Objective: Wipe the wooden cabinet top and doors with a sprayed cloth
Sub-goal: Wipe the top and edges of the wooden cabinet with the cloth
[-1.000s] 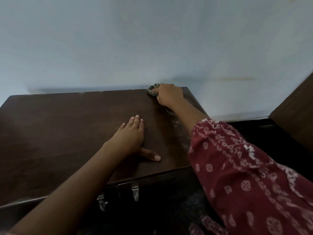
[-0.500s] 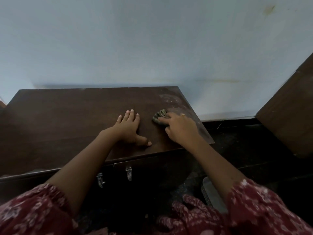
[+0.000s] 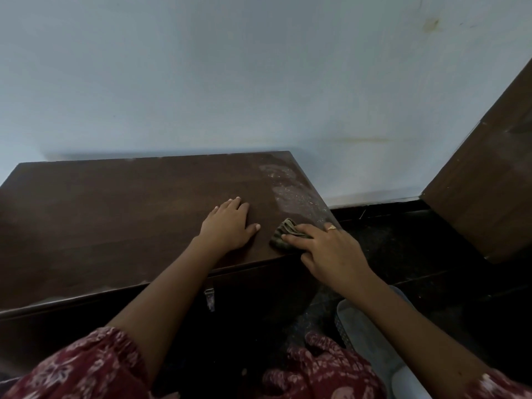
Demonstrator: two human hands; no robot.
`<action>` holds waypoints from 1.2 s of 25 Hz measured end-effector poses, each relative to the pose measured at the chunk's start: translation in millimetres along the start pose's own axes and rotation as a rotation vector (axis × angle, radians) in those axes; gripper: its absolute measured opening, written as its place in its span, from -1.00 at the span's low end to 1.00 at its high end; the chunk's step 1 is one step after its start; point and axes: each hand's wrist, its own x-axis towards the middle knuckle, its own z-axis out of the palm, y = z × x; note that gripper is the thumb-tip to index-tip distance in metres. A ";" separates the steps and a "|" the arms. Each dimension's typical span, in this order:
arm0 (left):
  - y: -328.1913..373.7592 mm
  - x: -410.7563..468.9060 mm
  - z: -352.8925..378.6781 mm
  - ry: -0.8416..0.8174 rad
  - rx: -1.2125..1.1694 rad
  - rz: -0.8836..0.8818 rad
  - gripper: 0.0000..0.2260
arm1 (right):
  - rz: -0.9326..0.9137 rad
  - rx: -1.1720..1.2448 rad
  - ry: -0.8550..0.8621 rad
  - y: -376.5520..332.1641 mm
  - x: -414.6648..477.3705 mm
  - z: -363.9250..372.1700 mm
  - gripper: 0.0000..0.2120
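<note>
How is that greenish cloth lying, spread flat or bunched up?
Bunched up: the small greenish cloth shows ridged folds, crumpled under the right hand's fingers.

The wooden cabinet top (image 3: 115, 214) is looking matt, dusty and speckled at its right end; the cloth (image 3: 283, 236) is looking ribbed, the metal latch (image 3: 209, 298) dull.
</note>
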 end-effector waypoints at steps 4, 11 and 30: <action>0.0 4.2 -3.4 0.063 0.058 0.077 -0.46 | 0.005 -0.016 0.020 -0.2 35.0 -0.1 -0.55; 4.8 49.3 -6.9 0.121 0.044 0.132 -0.50 | -0.023 0.036 0.070 1.3 118.9 10.2 -0.56; -7.6 217.8 -34.6 0.060 0.198 0.184 -0.47 | 0.196 0.180 0.181 40.8 271.6 39.9 -0.49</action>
